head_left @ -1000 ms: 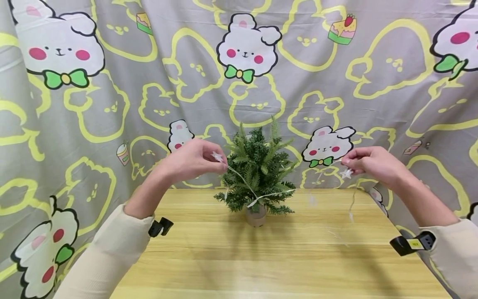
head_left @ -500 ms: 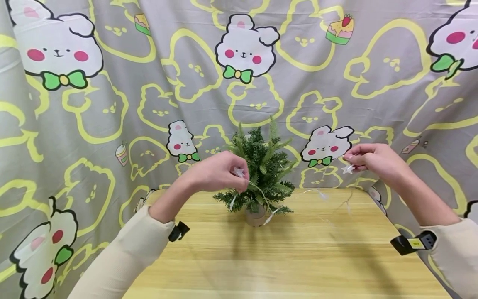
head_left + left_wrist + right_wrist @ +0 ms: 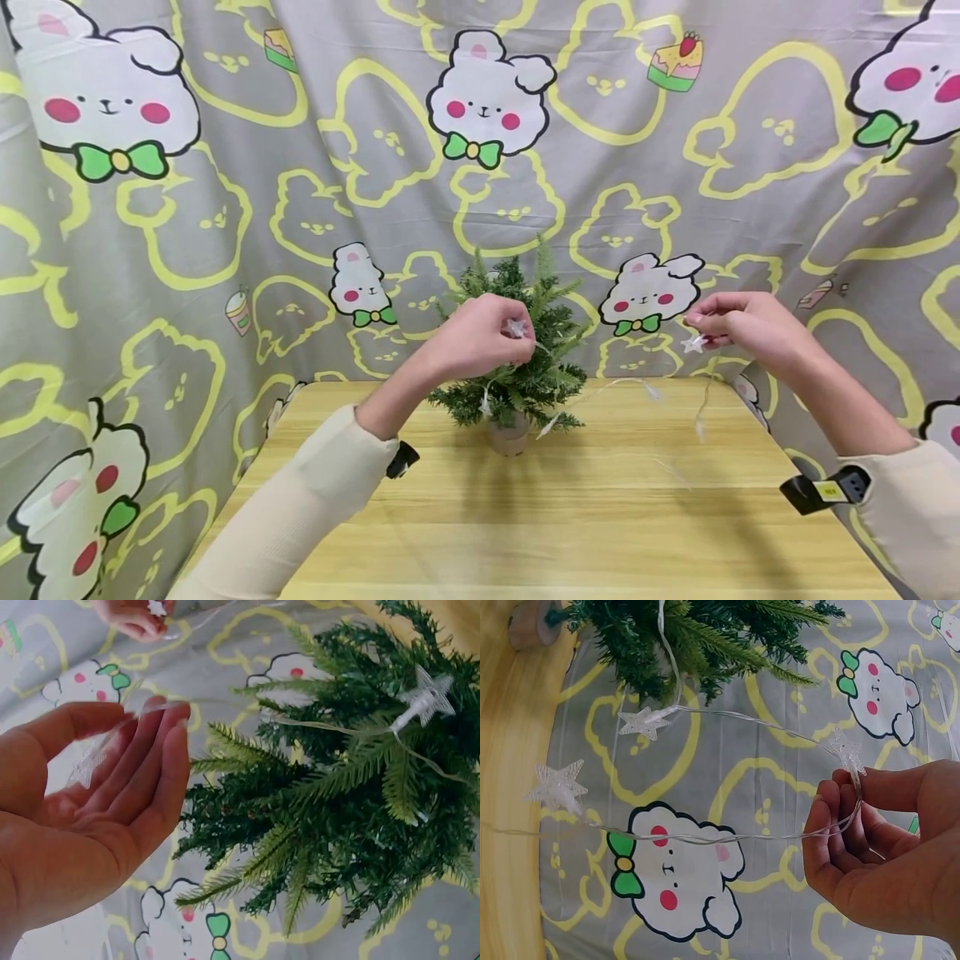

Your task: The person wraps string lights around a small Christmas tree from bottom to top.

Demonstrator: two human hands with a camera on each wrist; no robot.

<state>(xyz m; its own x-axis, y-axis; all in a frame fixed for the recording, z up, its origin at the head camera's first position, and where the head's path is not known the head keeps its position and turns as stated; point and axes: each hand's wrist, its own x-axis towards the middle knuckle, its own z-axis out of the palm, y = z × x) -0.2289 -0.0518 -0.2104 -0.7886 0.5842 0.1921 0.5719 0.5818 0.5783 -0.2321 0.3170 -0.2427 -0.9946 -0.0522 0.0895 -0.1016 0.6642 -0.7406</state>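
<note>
A small artificial Christmas tree (image 3: 525, 375) stands on the wooden table in a round wooden base (image 3: 534, 622). My left hand (image 3: 487, 337) is in front of its left side and pinches a clear wire of a star string light; a star (image 3: 88, 766) hangs inside the palm. Out to the right of the tree, my right hand (image 3: 750, 329) pinches the same kind of wire beside a clear star (image 3: 846, 750). Between the hands the string light (image 3: 750, 716) sags, and further stars dangle from it. One star (image 3: 426, 697) lies against the branches in the left wrist view.
The light wooden table (image 3: 600, 533) extends in front of the tree. A grey curtain (image 3: 420, 208) printed with white bunnies and yellow outlines hangs close behind and at both sides. Loose string with stars trails below my right hand towards the table.
My left hand has moved right, from the tree's left edge to in front of its branches, carrying the wire and star. The string between the hands sags more. My right hand stays nearly in place.
</note>
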